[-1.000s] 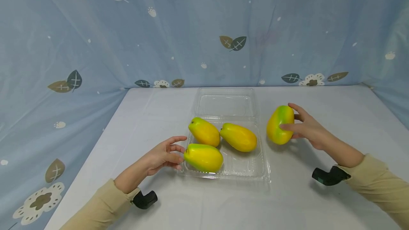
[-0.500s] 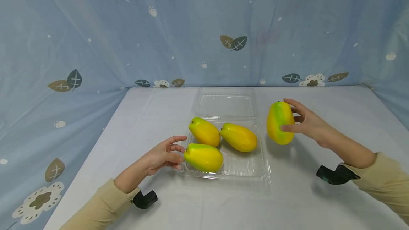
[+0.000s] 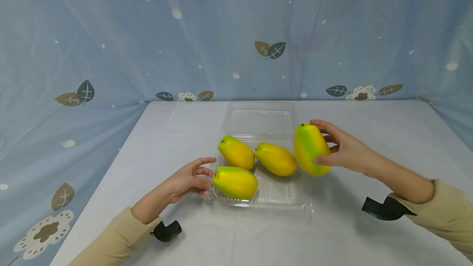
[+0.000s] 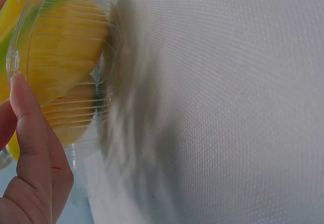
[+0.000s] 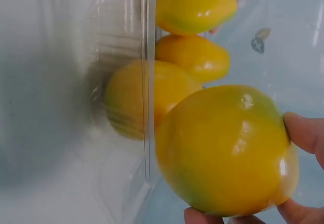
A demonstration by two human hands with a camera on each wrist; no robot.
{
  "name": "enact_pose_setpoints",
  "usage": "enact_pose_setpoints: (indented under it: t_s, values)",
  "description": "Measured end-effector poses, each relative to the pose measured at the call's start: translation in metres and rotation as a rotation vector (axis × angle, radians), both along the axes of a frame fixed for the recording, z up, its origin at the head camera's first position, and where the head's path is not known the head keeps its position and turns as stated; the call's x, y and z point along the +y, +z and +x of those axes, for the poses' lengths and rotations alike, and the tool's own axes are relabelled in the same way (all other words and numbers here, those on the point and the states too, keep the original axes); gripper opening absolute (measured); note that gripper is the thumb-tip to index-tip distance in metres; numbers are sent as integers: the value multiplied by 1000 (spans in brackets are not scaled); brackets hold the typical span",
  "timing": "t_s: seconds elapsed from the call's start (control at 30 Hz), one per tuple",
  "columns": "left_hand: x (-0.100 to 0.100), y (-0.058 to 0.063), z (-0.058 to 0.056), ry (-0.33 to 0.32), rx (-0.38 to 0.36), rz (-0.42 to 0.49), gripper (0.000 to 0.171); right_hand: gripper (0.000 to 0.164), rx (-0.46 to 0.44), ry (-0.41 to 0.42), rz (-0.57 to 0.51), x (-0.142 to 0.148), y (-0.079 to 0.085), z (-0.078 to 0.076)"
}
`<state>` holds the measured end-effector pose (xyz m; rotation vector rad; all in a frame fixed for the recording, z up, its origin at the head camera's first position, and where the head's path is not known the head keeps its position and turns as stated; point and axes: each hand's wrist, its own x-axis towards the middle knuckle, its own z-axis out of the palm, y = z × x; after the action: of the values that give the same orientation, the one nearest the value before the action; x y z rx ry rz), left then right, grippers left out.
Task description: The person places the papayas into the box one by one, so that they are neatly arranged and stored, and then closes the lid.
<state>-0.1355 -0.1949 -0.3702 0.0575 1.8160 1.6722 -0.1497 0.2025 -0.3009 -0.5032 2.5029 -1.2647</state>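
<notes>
My right hand (image 3: 345,149) grips a yellow-green papaya (image 3: 309,147), raised over the right edge of the clear plastic container (image 3: 284,194). Its fingers and thumb spread around the fruit in the right wrist view. Three more papayas lie inside: one at the back left (image 3: 236,152), another at the front left (image 3: 236,182), a third toward the right (image 3: 277,159). At the container's left edge is my left hand (image 3: 186,180), fingers relaxed and apart. In the left wrist view, one fingertip (image 4: 19,82) touches the clear rim.
The container's hinged lid (image 3: 260,121) lies folded back behind the base. A white cloth (image 3: 166,134) covers the table, and a blue patterned curtain (image 3: 207,32) hangs behind. Black wrist mounts (image 3: 386,208) stick out beneath both sleeves.
My right hand has lifted the papaya a little and brought it left, from beside the container to above its right edge. The left hand and the other papayas have stayed in place.
</notes>
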Motion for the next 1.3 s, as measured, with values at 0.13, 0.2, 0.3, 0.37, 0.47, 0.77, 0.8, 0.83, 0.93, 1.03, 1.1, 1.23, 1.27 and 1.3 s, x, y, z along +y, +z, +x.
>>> enact_pose_setpoints:
  t_s: [0.13,0.2,0.3,0.37,0.47,0.77,0.8,0.83,0.93,1.03,1.1,1.23,1.27,1.3]
  values:
    - [0,0,0,3,0,-5,75,84,33,60,-12,-8,-2,3]
    - [0,1,0,6,-2,-6,75,83,60,86,-5,-12,-3,4]
    - [1,2,1,6,-3,-4,74,82,86,120,10,-19,-4,7]
    - [1,3,1,4,-2,-4,74,82,99,143,14,-23,-4,9]
    - [0,3,2,-1,6,-1,74,81,106,178,25,-30,-2,12]
    - [1,4,2,3,-2,-2,74,76,132,257,75,-46,-2,20]
    - [1,4,1,3,-2,-3,74,76,136,264,80,-47,-3,20]
    - [1,4,1,2,-2,-3,74,76,142,271,85,-48,-4,21]
    - [1,3,1,8,-7,-4,74,75,151,289,98,-52,-8,23]
    - [1,2,1,4,-2,-5,74,74,169,305,112,-56,-11,24]
    - [1,2,1,3,-1,-5,74,73,190,313,127,-59,-13,25]
    - [1,2,1,3,-2,-2,74,73,237,330,165,-63,-18,26]
    - [1,2,1,4,-3,-1,74,73,243,336,176,-64,-19,27]
    - [1,2,1,5,-3,0,74,73,250,340,187,-65,-21,28]
